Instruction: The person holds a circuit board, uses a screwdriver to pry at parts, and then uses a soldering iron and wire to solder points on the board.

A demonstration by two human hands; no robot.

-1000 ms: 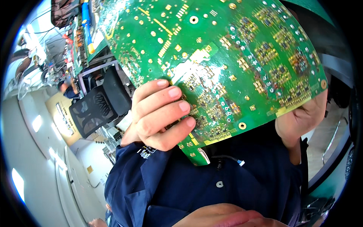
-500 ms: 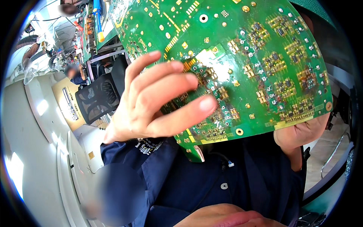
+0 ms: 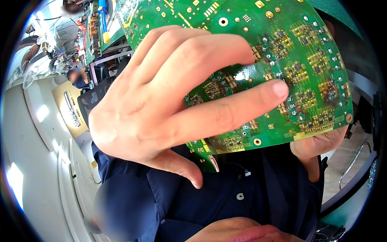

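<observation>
A large green circuit board (image 3: pixel 278 121) takes up the upper right, its face covered with small gold pads and dark chips. My right hand (image 3: pixel 318 143) holds it from beneath at the lower right edge; those fingers are hidden behind it. Across the board's left part reaches my left hand (image 3: pixel 161 97), back of the hand showing. Its index finger stretches out over the components, the other fingers bend, and the thumb hangs apart below the edge. Whether the index fingertip touches the board I cannot tell. A small metal connector (image 3: pixel 213 163) sits at the board's lower left corner.
A thin cable with a white plug (image 3: pixel 247 174) hangs in front of my dark blue jacket (image 3: pixel 193 201). At upper left are a blue tool with a yellow tip (image 3: pixel 105 36) and ribbed hoses (image 3: pixel 30 54). A person (image 3: pixel 78 76) is farther back. Green matting (image 3: pixel 338 12) shows at upper right.
My left hand has moved right and farther over the board, its index finger extending while the other fingers bend more. The thumb has come into view. My right hand and the board have barely shifted.
</observation>
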